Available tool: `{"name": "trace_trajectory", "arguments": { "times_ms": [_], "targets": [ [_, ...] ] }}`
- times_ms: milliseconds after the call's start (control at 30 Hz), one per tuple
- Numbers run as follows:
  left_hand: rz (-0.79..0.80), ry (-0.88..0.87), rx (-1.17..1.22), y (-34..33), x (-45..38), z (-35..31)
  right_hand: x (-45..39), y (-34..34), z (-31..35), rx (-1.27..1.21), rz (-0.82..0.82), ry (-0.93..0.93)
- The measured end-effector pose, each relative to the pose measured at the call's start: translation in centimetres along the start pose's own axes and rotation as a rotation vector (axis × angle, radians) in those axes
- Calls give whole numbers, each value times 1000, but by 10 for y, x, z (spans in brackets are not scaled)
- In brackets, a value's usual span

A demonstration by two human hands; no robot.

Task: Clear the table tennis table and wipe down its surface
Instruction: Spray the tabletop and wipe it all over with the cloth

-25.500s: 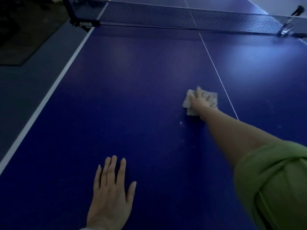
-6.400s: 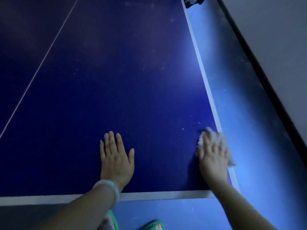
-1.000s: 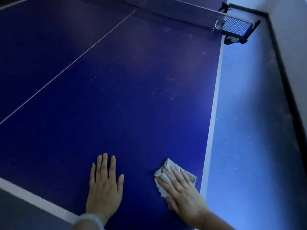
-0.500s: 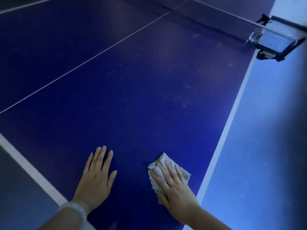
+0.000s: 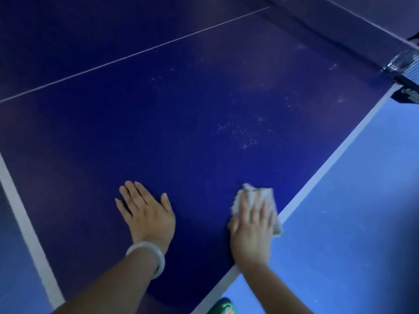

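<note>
- Dim bluish light falls on a dark blue table tennis tabletop (image 5: 181, 137) with white edge lines and a thin white centre line; a paler blue floor (image 5: 351, 223) lies beyond its right edge.
- Left hand (image 5: 145, 211) lies flat on the tabletop, palm down, fingers straight and slightly spread; its grip is fully open and holds nothing. A pale, smooth round bangle (image 5: 149, 257) sits on that wrist.
- Right hand (image 5: 251, 230) presses flat on a crumpled pale grey cloth (image 5: 258, 196), fingers stretched out over it rather than curled round it, so the grip is open. This hand and the cloth look motion-blurred.
- That cloth lies on the tabletop just beside the white side line at the right edge, with one corner reaching over the line past the edge.
- Whitish specks and smears (image 5: 240, 132) dot the surface ahead of the cloth, toward the net.
- Dark mesh net (image 5: 362, 48) crosses the top right; its black clamp (image 5: 408, 94) at the table's side carries pale lettering, too blurred and cropped to read.
- Green slipper (image 5: 223, 308) with a foot in it shows at the bottom edge, on the floor.
</note>
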State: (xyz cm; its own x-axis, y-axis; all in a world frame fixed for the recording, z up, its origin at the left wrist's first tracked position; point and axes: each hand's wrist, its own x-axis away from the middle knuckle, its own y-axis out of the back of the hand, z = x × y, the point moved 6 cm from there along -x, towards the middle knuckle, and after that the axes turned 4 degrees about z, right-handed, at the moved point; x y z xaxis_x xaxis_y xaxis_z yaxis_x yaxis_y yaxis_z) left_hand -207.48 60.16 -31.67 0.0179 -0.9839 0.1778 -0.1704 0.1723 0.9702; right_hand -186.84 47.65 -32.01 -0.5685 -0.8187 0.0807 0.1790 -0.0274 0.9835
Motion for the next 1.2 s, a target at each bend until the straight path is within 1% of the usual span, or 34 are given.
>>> {"name": "trace_trajectory", "arguments": {
  "times_ms": [67,133,167,200,233,267,333,400,433,467,500,533,600,667,700,733,767,800,867,900,933,967,1000,1033,1100,1133,1200],
  "targets": [
    [4,12,-31,-2,-1,0,29,-13,25,13,53,355],
    [3,19,-46,-3,-3,0,43,-13,21,46,65,713],
    [5,24,-54,-4,-3,0,35,-9,8,80,60,821],
    [1,31,-64,-4,-3,0,20,-4,-9,111,62,844],
    [-5,34,-70,-4,-3,0,0,2,-30,135,45,785],
    [-10,35,-73,-4,-4,-1,-25,11,-55,150,21,647],
    [-24,36,-72,-5,-4,-1,-67,22,-101,105,-4,270],
    [-31,38,-74,-7,-4,-1,-84,28,-115,-8,-53,-42],
    [-32,39,-78,-7,-4,0,-86,27,-105,-37,-56,-115],
    [-33,40,-82,-7,-4,0,-84,24,-86,-36,-32,-109],
    [-34,41,-82,-7,-4,0,-79,18,-59,-3,4,-1],
    [-35,43,-81,-7,-5,0,-70,8,-28,32,42,182],
    [-40,44,-90,-7,-5,-1,-38,-10,27,16,113,569],
    [-48,42,-93,-6,-4,-1,-23,-12,48,21,96,847],
    [-50,41,-91,-6,-5,-1,-27,-6,49,48,76,932],
    [-50,40,-87,-5,-5,-1,-38,-2,41,127,31,972],
    [-48,41,-80,-6,-5,-1,-54,1,29,216,4,938],
    [-41,42,-73,-6,-6,-1,-78,5,7,225,4,780],
    [-30,47,-72,-7,-6,-1,-118,15,-51,1,70,253],
    [-32,46,-69,-6,-6,-1,-122,21,-69,-124,61,56],
    [-33,46,-64,-6,-6,0,-115,25,-73,-149,48,-45],
    [-32,47,-58,-5,-5,0,-104,26,-67,-142,31,-64],
    [-32,45,-52,-6,-5,1,-88,22,-53,-103,23,-30],
    [-39,40,-50,-6,-5,1,-67,18,-29,-48,47,78],
    [-55,34,-47,-7,-5,1,-27,0,21,9,122,369],
    [-59,32,-43,-7,-6,1,-10,-10,41,3,131,517],
    [-62,28,-49,-8,-6,1,-6,-17,69,-15,131,729]
  ]
}}
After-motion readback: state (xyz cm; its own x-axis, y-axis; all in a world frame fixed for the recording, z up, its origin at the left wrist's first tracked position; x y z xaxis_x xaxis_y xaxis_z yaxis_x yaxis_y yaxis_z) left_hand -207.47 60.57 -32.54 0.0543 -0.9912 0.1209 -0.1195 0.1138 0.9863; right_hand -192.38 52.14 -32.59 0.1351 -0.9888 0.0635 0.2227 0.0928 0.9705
